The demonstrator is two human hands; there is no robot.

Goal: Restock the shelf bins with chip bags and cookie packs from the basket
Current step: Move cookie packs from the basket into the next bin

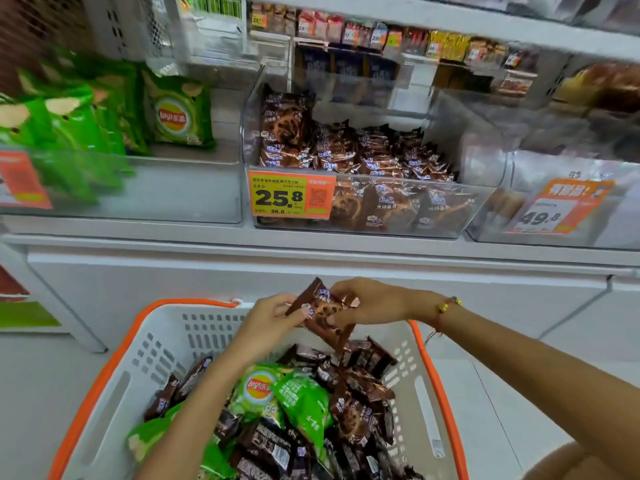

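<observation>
Your left hand (273, 315) and right hand (367, 301) both pinch brown shiny cookie packs (320, 315), maybe two, above the far rim of the white plastic basket with orange trim (162, 344). More brown packs and green chip bags (277, 393) lie inside it.

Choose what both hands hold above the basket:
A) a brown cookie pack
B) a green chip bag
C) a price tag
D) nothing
A: the left hand and right hand both pinch one brown cookie pack above the basket.
</observation>
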